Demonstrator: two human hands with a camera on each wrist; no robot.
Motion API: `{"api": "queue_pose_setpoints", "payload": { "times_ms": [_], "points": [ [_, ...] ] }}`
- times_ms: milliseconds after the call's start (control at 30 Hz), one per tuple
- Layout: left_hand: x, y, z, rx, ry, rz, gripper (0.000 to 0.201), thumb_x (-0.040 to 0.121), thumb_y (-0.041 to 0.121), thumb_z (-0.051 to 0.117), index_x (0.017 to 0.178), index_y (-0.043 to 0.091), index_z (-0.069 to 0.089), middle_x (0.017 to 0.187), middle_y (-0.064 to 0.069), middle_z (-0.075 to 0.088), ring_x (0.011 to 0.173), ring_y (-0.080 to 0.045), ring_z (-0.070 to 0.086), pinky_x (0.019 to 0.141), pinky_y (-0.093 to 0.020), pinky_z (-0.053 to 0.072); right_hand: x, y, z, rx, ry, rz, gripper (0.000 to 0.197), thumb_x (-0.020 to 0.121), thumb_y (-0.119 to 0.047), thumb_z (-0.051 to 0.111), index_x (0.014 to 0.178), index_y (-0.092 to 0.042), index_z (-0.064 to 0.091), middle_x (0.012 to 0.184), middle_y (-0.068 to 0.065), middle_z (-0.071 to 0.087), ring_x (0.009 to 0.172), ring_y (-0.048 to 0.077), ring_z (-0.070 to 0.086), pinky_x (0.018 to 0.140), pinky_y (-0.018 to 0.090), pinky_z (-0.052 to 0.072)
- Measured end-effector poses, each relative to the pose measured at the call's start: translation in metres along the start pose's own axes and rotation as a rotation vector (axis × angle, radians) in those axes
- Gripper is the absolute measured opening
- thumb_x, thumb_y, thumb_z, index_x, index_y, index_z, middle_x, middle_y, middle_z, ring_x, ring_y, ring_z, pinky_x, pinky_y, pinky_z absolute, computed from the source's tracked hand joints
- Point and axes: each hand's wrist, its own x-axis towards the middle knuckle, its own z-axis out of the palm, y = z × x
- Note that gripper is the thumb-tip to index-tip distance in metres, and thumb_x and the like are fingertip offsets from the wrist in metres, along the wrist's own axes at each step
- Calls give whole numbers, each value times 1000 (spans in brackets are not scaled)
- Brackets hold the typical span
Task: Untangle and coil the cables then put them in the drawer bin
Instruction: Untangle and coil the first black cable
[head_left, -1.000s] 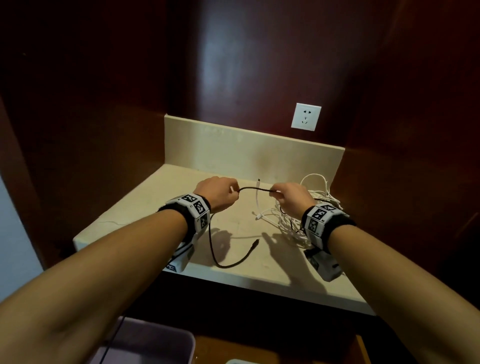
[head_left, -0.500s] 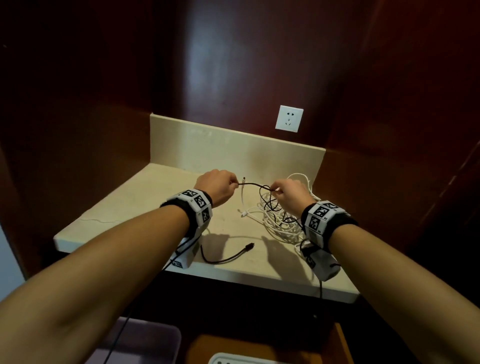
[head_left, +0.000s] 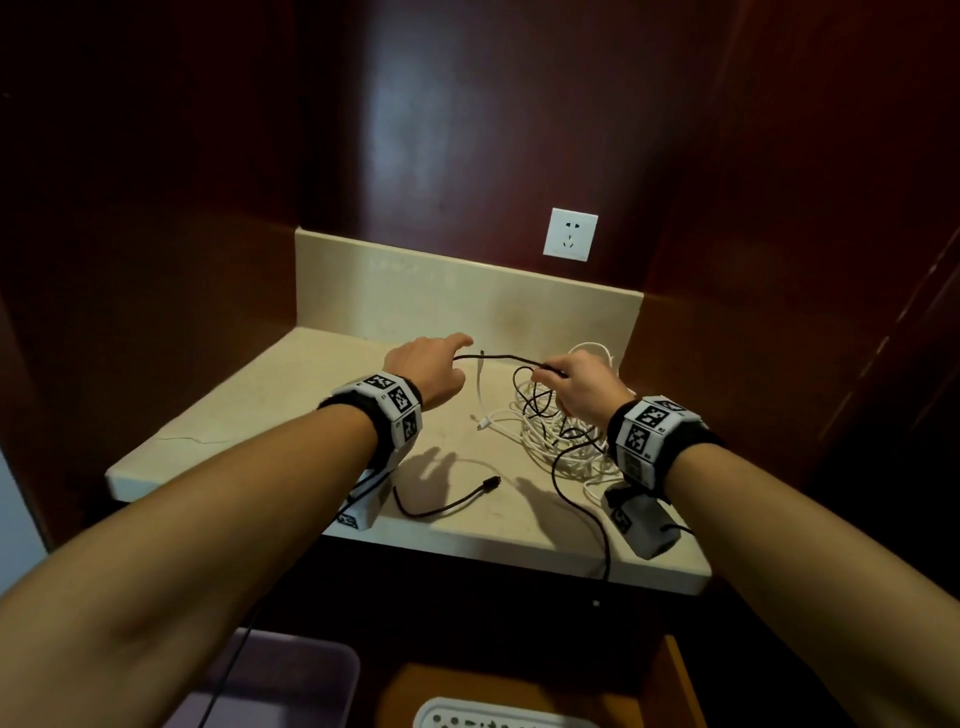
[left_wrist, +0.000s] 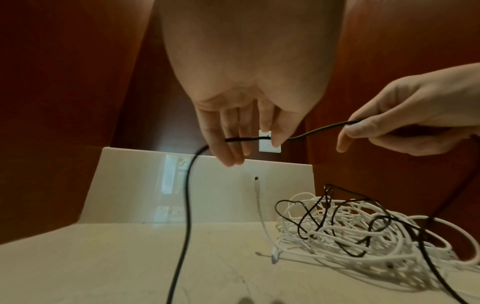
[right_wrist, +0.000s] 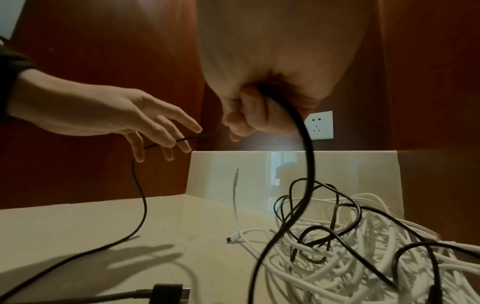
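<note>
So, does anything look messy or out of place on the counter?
Yes. The black cable is still threaded through the heap of white cables on the counter's right side, and one black stretch hangs over the front edge.

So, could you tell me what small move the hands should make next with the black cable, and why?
Probably the left hand should close on the black cable again and draw it leftward. Its fingers are spread, the cable only lying across them, while the right hand grips it above the white cables, where black loops are still tangled.
</note>
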Motion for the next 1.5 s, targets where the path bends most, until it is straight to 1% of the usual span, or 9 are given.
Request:
{"api": "queue_pose_setpoints", "payload": {
  "times_ms": [133,300,500,633,767,1000,1133,1367,1500],
  "points": [
    [3,11,-1,-30,45,82,45,95,24,48,139,36,47,131,-1,60,118,-25,55,90,-36,46,-3,-8,3,-34,-18,-49,26,99,-28,54,99,-8,71,63,2,56,56,16,47,61,31,38],
    [6,16,7,-63,7,112,27,98,31,49,118,29,67,114,-2,69,104,-25,60,81,-32,46,-6,-13,5,-75,-48,-43,27,98,-32,56,96,-9,71,64,1,56,56,14,49,56,30,36],
    [10,-6,5,-53,59,37,27,100,31,48,116,24,68,112,-6,70,102,-28,61,85,-34,48,-15,-7,1,-74,-92,-32,24,97,-32,57,100,-12,71,66,-4,61,59,8,55,57,24,41],
    [10,-12,3,-27,71,-24,28,99,25,46,117,19,68,113,-9,69,104,-31,60,86,-36,48,-17,-7,0,-51,-151,-32,23,99,-25,54,111,-13,68,84,-1,70,76,9,65,62,18,46],
    [5,-2,4,17,44,25,35,95,13,43,122,20,64,117,-9,67,106,-30,60,87,-36,48,-16,-12,0,-36,-132,-35,24,100,-22,53,116,-14,68,89,3,71,76,10,62,60,16,43],
    [-1,13,-1,207,120,194,32,102,36,38,128,35,57,118,0,66,108,-24,59,78,-32,44,-10,-16,11,2,-44,-60,22,98,-19,55,114,-15,70,82,2,70,85,22,67,84,39,55],
    [-4,5,0,253,161,214,30,103,38,34,121,32,57,108,-2,68,96,-27,61,66,-30,36,-11,-13,18,-45,-64,-115,19,97,-16,55,108,-12,70,93,6,72,89,21,67,87,40,53],
    [-12,-9,-3,298,115,125,33,103,34,35,122,28,60,101,-8,66,93,-29,61,65,-32,37,-7,-8,26,-24,-117,-71,21,97,-22,57,105,-12,73,93,5,74,88,17,66,83,31,50],
    [-9,-3,-5,391,102,136,32,99,31,38,116,21,63,100,-8,66,95,-27,61,68,-32,38,0,-22,25,-3,-90,-103,24,97,-27,57,110,-15,73,93,5,74,89,21,68,84,38,52]
  ]
}}
